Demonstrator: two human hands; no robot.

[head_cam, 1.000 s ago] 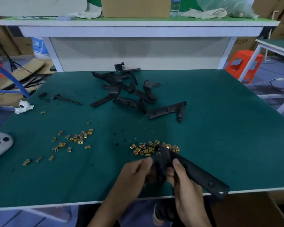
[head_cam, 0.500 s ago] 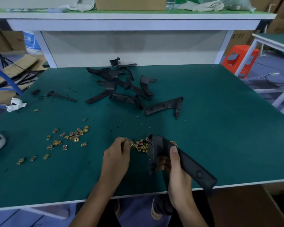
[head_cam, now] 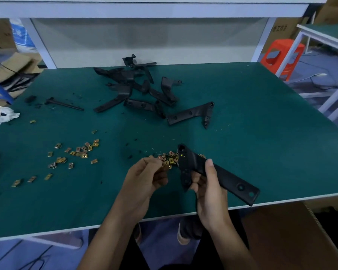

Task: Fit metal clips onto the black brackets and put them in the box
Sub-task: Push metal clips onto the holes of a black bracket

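Whether the left hand, fingers curled at the near pile of brass clips, pinches a clip is hard to tell. The right hand grips an L-shaped black bracket, hiding its middle. Beyond both hands lie loose brackets; further clips scatter left. A cardboard box is cut off below the right hand.

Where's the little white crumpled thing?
In the head view, the white scrap lies at the table's far left edge, left of the thin black rod.
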